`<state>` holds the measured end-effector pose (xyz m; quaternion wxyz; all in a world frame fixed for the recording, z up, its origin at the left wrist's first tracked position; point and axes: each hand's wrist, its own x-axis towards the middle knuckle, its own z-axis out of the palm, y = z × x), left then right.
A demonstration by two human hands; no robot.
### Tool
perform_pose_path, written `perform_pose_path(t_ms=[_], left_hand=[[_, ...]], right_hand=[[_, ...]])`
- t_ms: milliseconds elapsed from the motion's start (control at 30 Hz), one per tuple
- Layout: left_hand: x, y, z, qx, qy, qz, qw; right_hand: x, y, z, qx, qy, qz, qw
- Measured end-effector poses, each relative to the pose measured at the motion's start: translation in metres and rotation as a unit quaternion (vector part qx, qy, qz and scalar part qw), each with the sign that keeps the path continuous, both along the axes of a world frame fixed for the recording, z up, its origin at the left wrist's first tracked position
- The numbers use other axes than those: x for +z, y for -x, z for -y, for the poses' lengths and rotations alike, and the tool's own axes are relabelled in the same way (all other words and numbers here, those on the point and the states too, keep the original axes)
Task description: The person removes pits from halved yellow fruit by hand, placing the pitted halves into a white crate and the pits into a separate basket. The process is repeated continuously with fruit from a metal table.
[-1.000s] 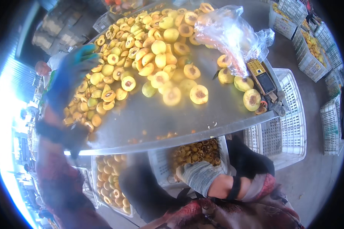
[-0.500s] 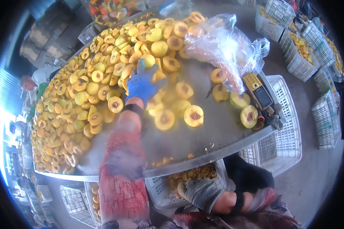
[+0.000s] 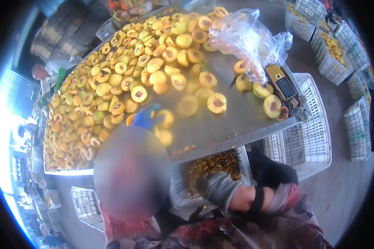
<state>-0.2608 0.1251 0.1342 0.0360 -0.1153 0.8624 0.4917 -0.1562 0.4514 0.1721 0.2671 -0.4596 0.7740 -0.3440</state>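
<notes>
My left hand, in a blue glove, is low over the metal table, its visible fingers spread. Halved yellow peaches lie right beside it; whether it touches them is not clear. A round blurred patch hides most of that forearm. Below the table edge, my right hand, in a grey-and-white glove, is over a white crate of brown peach scraps. Its fingertips are smeared, so what they hold cannot be made out. A large heap of peach halves covers the table's left and far side.
A clear plastic bag and a yellow-and-black device lie on the table's right side. Beside that edge stands a white basket. Stacked crates hold fruit farther right. A co-worker is at the far left.
My left hand has come back toward me from the heap, and several peach halves now lie nearer the front edge. My right hand has shifted slightly over the crate. The view has tilted a little.
</notes>
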Motion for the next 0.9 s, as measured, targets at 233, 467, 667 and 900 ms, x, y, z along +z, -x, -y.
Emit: perform_pose_path(t_ms=[233, 467, 667, 900], left_hand=[[0.045, -0.062, -0.018, 0.084, -0.279, -0.140, 0.946], [0.064, -0.142, -0.072, 0.008, -0.385, -0.204, 0.900], [0.078, -0.152, -0.140, 0.131, -0.327, -0.224, 0.909], [0.050, -0.150, -0.134, 0.153, -0.236, -0.223, 0.933]], right_hand=[[0.021, 0.015, 0.009, -0.064, 0.189, -0.116, 0.973], [0.054, 0.018, 0.042, -0.217, 0.245, 0.328, 0.886], [0.005, 0.016, 0.075, -0.253, 0.304, 0.207, 0.895], [0.005, 0.018, 0.084, -0.284, 0.211, 0.115, 0.928]])
